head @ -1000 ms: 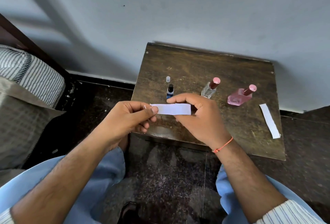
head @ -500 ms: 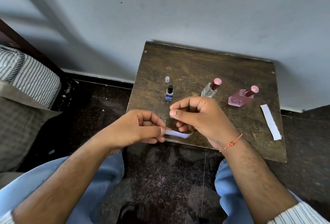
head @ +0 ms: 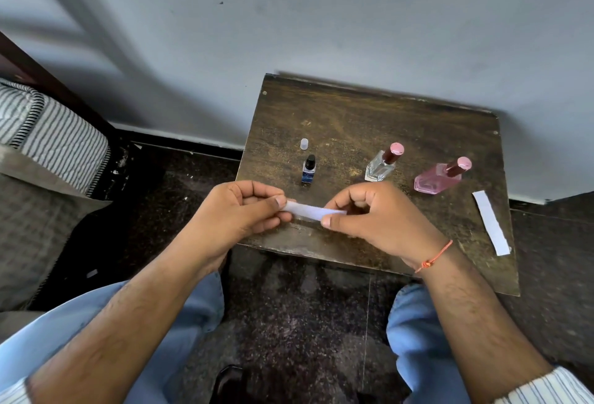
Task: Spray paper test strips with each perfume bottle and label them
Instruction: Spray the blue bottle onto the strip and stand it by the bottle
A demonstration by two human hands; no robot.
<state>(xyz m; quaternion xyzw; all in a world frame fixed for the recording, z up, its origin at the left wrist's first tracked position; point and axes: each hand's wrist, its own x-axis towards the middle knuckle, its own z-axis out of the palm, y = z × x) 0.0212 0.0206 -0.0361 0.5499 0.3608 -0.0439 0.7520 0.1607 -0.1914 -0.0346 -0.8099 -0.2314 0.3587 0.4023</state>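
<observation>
- Centre of frame, just above the near edge of the dark worn wooden table [head: 353,107]: narrow white paper test strip [head: 305,209] stretched between both hands.
- Left hand [head: 238,210] pinches the strip's left end, thumb on top & forefinger under; right hand [head: 376,217] pinches the right end the same way. Both hands closed on the paper, apart from each other by the bare length of strip.
- Handling, my guess: v. light, thin, floppy – creases or tears if I pull hard, sags if held by one end only. Best taken at the very ends w/ fingertips, so the middle stays clean for spray & a label.
- Small dark-capped bottle w/ blue label [head: 309,169] stands just beyond the strip, upper centre; small clear plastic cap [head: 304,143] stands behind it, apart.
- Clear square glass bottle w/ maroon cap [head: 382,164] sits just beyond my right hand; pink glass bottle w/ pink-topped cap [head: 438,177] further right. Glass = hard, smooth, prob. slippery & breakable; grip round the body, not the cap.
- Second white paper strip [head: 490,223] lies flat at right of frame, near the table's right edge, well clear of both hands.
- Can't tell if the held strip is sprayed or marked yet.
</observation>
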